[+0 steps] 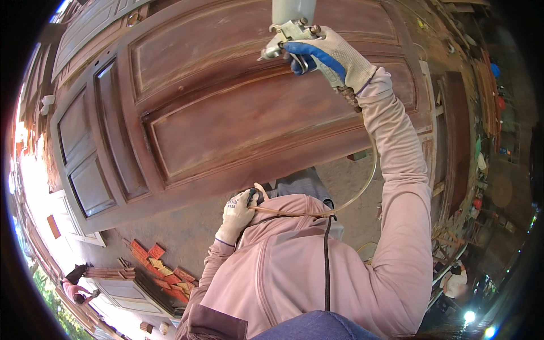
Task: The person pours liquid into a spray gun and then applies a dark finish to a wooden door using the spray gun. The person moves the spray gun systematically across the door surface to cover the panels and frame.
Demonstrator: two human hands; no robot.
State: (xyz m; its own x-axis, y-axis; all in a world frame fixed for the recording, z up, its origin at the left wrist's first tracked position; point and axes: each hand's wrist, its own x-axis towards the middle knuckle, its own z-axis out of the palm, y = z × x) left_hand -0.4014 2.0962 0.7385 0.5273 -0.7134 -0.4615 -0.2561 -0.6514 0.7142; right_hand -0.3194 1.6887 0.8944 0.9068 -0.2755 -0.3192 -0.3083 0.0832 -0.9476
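Observation:
A gloved right hand of mine [344, 55] is wrapped round the handle of a metal spray gun [292, 29], with a pale cup on top. The gun's nozzle points left over a large brown panelled wooden door [238, 122], apart from its surface. From the handle's base a clear air hose [369, 180] loops down and across my front. Close to my waist, my gloved left hand [235, 218] is closed on that hose, its fingers partly hidden.
Stacked red and yellow bricks [161, 266] lie on the floor at lower left, beside a panelled door piece [127, 290]. One person [79, 292] is at far lower left, another [454, 282] at lower right. Wooden boards [459, 130] stand on the right.

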